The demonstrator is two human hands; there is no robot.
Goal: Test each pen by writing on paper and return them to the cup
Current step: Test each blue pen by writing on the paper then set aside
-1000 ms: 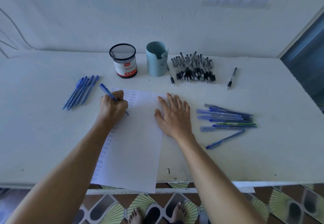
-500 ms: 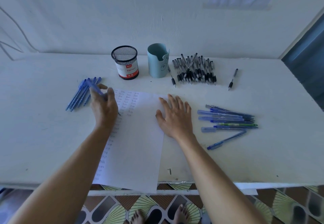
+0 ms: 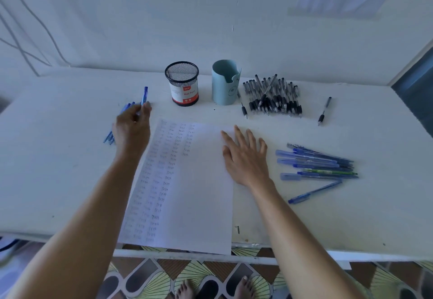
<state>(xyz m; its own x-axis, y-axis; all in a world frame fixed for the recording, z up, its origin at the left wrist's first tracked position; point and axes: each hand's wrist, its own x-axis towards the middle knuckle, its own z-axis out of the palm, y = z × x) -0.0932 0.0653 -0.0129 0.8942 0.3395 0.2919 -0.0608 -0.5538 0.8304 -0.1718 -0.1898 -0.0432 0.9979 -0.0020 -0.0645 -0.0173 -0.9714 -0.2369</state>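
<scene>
My left hand (image 3: 132, 128) pinches a blue pen (image 3: 144, 95) that points up and away, over the small pile of blue pens (image 3: 109, 136) left of the paper. The white sheet of paper (image 3: 192, 188) carries columns of small written marks on its left half. Fingers straight, my right hand (image 3: 246, 155) lies flat on the sheet's right edge. At the back stand a black mesh cup (image 3: 182, 83) with a red and white label and a light blue cup (image 3: 225, 82).
A heap of black pens (image 3: 273, 98) lies right of the blue cup, with a single black pen (image 3: 324, 110) further right. Several blue pens and one green pen (image 3: 318, 166) lie right of my right hand. The table's front edge (image 3: 304, 255) is near my bare feet.
My left hand lifted the blue pen off the paper and carried it left and back, over the pile of blue pens. My right hand stayed flat on the sheet.
</scene>
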